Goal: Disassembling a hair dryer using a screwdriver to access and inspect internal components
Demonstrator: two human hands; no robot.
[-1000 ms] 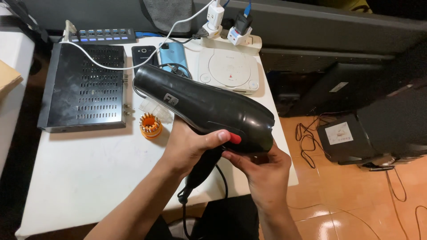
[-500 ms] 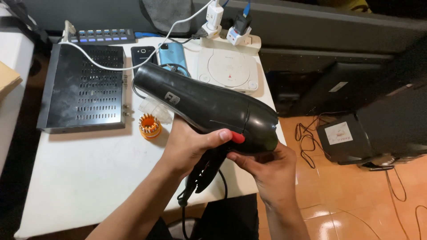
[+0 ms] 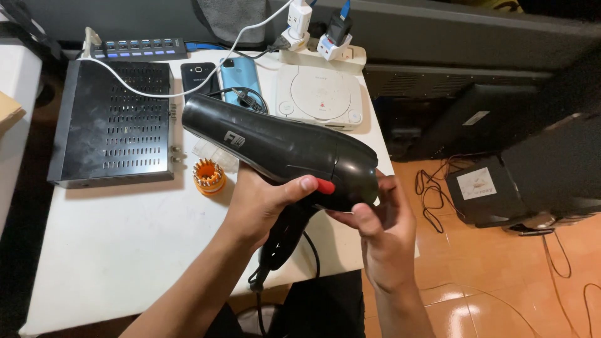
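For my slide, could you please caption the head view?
Left hand grips a black hair dryer above a white table; right hand touches its rear end.

A glossy black hair dryer [image 3: 282, 147] with a red switch [image 3: 324, 186] above a white table [image 3: 113, 250].

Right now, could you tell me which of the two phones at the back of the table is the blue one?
The blue phone is the right-hand one, beside the white round-lidded console; the black phone lies nearer the vented black box.

I work at a white rectangular tabletop [image 3: 113, 250] against a dark grey wall panel [image 3: 438, 37]; glossy orange floor tiles [image 3: 501, 281] gleam to my right.
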